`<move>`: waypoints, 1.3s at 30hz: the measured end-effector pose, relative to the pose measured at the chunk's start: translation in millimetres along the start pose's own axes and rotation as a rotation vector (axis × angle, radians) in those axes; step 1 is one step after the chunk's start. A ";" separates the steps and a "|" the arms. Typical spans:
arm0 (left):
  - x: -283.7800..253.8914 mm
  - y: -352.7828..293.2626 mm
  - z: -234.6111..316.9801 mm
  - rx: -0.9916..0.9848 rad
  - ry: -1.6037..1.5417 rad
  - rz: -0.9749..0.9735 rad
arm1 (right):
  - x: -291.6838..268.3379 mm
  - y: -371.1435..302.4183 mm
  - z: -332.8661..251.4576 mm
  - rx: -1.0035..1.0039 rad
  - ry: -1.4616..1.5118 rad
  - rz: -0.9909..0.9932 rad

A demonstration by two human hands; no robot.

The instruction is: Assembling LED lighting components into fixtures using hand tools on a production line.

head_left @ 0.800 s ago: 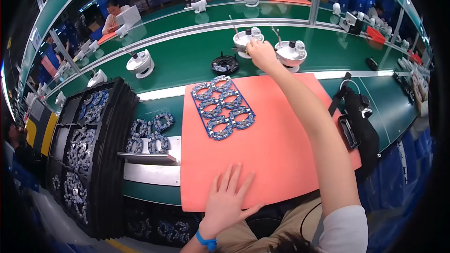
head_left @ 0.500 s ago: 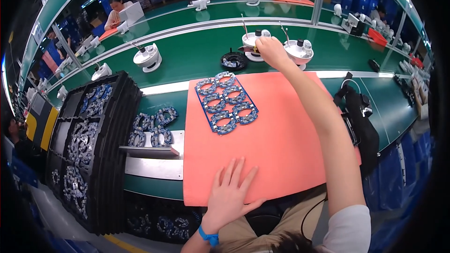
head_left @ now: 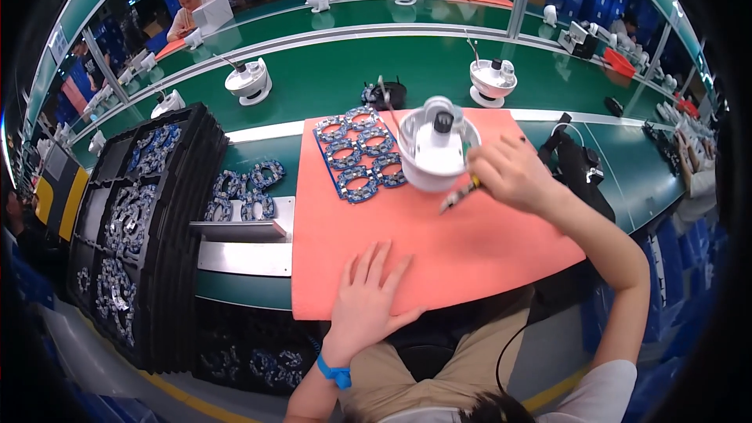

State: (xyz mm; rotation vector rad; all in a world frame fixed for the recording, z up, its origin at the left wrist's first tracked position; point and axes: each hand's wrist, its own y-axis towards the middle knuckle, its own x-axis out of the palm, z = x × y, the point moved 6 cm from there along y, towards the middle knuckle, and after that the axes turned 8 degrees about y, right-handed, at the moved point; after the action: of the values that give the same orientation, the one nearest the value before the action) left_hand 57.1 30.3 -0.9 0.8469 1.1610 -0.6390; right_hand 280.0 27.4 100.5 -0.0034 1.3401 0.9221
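Observation:
My left hand (head_left: 364, 298) lies flat near the front edge of the orange mat (head_left: 439, 266), fingers spread, holding nothing. Above the mat, my right hand (head_left: 509, 172) is closed on the rim of a white bowl-shaped camera housing (head_left: 431, 166), which carries a black lens and loose wires. A small tool with a yellow part and a metal tip (head_left: 460, 196) also sticks out from under the right fingers; its kind is unclear. Just left of the housing, a panel of blue ring-shaped circuit boards (head_left: 343, 158) rests on the mat, partly covered by the housing.
Loose ring boards (head_left: 257, 205) lie beside a metal plate (head_left: 243, 258). At far left stand stacked black trays (head_left: 168, 266) with boards. Other white housings (head_left: 492, 82) and a black round part (head_left: 390, 95) sit on the green bench (head_left: 329, 82). Co-workers sit opposite.
My right hand has drawn back from the green bench, bringing a white housing over the mat. My left hand has stayed flat on the mat. The whole view has shifted slightly.

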 end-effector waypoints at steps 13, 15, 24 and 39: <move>-62.7 45.3 8.6 0.011 -0.270 0.402 | -54.9 0.5 -33.5 0.255 0.258 -0.036; -57.5 53.7 8.4 0.089 -0.283 0.353 | -54.7 9.8 -16.5 0.269 0.272 -0.116; -66.1 72.6 6.3 0.042 -0.401 0.320 | -68.0 14.8 -29.7 0.410 0.294 -0.183; -75.1 98.4 -15.3 -0.010 -0.591 0.207 | -28.4 8.9 -57.8 0.582 0.451 -0.703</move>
State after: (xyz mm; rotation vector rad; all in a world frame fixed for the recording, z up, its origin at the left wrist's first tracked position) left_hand 106.7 97.3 92.0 0.6915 0.5349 -0.6520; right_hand 229.0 -11.3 111.9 -0.2315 1.8134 -0.0887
